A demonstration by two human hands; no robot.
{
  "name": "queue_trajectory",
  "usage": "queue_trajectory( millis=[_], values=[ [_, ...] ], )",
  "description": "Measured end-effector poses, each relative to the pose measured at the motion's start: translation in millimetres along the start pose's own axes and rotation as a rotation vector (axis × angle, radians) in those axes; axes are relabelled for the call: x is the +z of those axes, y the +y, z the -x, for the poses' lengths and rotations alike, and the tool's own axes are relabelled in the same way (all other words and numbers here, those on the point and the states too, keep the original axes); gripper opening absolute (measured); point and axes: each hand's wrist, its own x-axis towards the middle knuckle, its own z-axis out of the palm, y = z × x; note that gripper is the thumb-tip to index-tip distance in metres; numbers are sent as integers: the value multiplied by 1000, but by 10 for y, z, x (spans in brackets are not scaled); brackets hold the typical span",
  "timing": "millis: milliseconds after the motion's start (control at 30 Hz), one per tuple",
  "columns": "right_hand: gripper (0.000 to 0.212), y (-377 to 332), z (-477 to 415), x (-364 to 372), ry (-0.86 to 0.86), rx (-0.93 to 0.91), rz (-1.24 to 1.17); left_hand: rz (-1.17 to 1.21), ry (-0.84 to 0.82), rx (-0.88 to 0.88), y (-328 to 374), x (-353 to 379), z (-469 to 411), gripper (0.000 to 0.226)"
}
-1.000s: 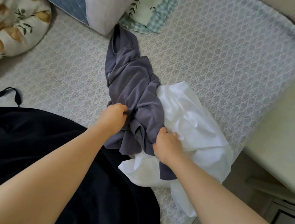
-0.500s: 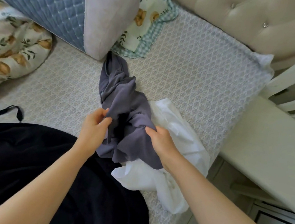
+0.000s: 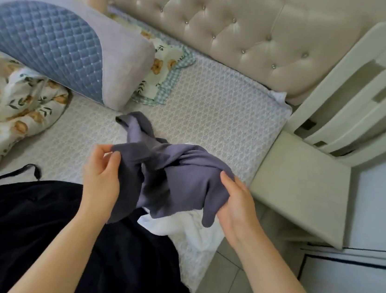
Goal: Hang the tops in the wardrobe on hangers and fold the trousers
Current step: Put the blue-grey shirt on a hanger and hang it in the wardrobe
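The left hand [image 3: 101, 179] pinches one edge of the grey garment [image 3: 178, 176] and the right hand [image 3: 236, 200] grips the other, holding it bunched above the bed [image 3: 216, 105] (one end trailing onto it). A white garment [image 3: 189, 228] lies at the bed's near edge.

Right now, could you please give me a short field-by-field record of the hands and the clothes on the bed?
left hand: pinches an edge of the grey garment
right hand: grips the grey garment's other side
grey garment: bunched, lifted, one end trailing on the bed
white garment: on the bed beneath it
black garment: lying nearest the person
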Motion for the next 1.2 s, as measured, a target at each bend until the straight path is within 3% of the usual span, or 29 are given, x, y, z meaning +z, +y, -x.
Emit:
queue_trajectory(
  millis=[133, 367, 433, 567, 633, 733, 900, 1100, 1200],
  values=[
    [30, -259, 458, -191, 87, -25, -207, -72, -74, 48, 217, 137, 445, 15],
    [20, -566, 1301, -708, 220, -348, -9, -312, -290, 167, 490, 401, 1287, 8],
    [22, -594, 1568, -923, 261, -425, 25, -384, -394, 211, 535, 474, 1568, 16],
    [24, -595, 2098, -1287, 278, -504, 5, -935, -584, 411, 528, 662, 2059, 66],
    [27, -586, 2363, -1450, 312, -544, -45, -1118, -543, 434, 519, 752, 2217, 48],
    [25, -516, 2749, -1729, 389, -584, -117, -979, -399, 431, 566, 754, 2424, 14],
    [20, -226, 3250, -2277, 633, -654, 50, -566, -260, 473, 1008, 759, 2860, 14],
    [17, 255, 3554, -2753, 878, -596, 82, -363, -447, 495, 1405, 988, 3485, 35],
    [16, 408, 3702, -2953, 964, -576, 78, -355, -521, 478, 1470, 1111, 3737, 32]
  ],
)
